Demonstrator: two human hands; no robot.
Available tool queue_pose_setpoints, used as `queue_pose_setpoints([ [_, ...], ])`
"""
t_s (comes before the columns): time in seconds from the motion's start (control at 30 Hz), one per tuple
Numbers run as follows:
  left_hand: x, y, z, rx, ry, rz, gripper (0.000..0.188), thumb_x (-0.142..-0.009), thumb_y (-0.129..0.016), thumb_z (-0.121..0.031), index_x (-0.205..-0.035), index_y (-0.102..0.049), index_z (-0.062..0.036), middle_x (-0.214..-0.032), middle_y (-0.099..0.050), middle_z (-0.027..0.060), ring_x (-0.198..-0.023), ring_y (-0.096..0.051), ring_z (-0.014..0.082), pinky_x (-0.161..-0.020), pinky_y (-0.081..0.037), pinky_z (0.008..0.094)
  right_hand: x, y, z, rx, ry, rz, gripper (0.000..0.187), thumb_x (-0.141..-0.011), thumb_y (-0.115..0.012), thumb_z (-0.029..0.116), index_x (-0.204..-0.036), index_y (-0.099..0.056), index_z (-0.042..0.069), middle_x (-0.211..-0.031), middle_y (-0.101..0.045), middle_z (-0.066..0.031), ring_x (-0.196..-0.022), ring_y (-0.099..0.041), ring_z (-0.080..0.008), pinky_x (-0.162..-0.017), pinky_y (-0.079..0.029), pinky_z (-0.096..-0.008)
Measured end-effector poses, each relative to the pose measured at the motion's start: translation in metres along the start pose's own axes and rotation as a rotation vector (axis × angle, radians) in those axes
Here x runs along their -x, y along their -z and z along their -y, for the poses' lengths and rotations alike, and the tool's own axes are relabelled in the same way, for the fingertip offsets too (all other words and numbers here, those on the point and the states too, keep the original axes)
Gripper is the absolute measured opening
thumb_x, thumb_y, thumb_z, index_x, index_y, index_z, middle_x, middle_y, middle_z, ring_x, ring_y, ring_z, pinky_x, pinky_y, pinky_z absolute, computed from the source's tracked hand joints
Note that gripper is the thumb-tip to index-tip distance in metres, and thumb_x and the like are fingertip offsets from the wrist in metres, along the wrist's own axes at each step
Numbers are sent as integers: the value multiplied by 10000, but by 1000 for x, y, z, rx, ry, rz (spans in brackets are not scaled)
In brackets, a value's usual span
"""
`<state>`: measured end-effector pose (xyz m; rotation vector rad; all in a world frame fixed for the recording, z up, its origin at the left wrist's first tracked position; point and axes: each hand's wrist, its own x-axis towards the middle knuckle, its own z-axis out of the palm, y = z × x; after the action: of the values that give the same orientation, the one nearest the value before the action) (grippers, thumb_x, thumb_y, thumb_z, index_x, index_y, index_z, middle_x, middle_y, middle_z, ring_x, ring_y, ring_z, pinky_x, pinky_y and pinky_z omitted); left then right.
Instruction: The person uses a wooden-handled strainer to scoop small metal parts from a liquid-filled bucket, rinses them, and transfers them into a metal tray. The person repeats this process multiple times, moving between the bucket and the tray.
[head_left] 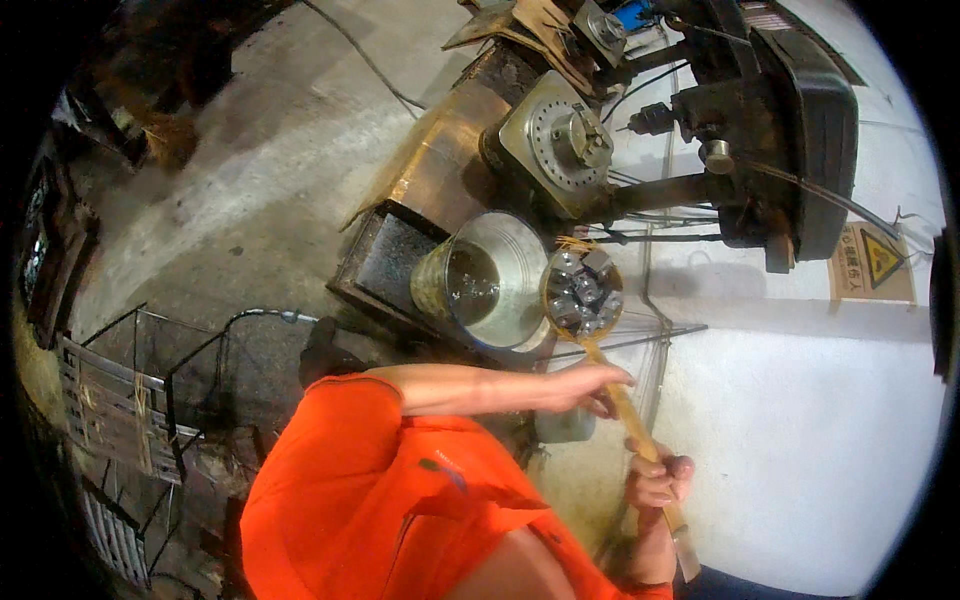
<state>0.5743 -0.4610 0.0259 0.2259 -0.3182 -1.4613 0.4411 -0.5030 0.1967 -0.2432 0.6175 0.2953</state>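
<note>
Fingers (649, 489) clasped around a loaded ladle (624, 410)

The right hand (660, 476) wraps the lower part of the long yellowish handle; the left hand (582, 387) grips it farther up, nearer the bowl; blocky, shiny metal pieces (587, 292) fill that round bowl, which sits at the rim of a metal bucket (518, 262), though whether they touch I cannot tell; beside the bucket lies a dark tray (385, 262); farther off stands a drill press (735, 170); a warning sign (875, 268) marks the white wall (800, 430).

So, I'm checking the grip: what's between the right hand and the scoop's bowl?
In the head view: the left hand, on the yellow handle between right hand and bowl.
</note>
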Motion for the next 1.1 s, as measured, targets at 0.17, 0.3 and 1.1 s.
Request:
queue_pose_setpoints([
  [0.17, 0, -13, -8, -47, -25, 4, 303, -837, -494, -317, -1036, -536, -93, -788, -589, 51, -647, -565, 126, -543, -477, 243, 4, -8, -4, 7, 17, 86, 591, -643, -515, 38, -1152, -240, -86, -696, -342, -26, -532, -407, -81, -419, -406, -241],
  [0.3, 3, -15, -10, -33, -49, 28, 297, -843, -478, -329, -1026, -531, -101, -796, -589, 47, -684, -562, 124, -559, -467, 243, 2, -17, -12, 3, 55, 57, 590, -645, -520, 40, -1147, -242, -94, -686, -345, -25, -515, -395, -76, -403, -398, -234],
  [1.1, 3, -7, 4, 35, -48, -66, 257, -833, -503, -302, -984, -537, -96, -813, -601, 84, -650, -599, 167, -515, -504, 270, 4, -7, -7, 60, 3, -29, 573, -676, -613, 87, -1120, -283, -63, -672, -387, -21, -491, -421, -75, -385, -381, -234],
])
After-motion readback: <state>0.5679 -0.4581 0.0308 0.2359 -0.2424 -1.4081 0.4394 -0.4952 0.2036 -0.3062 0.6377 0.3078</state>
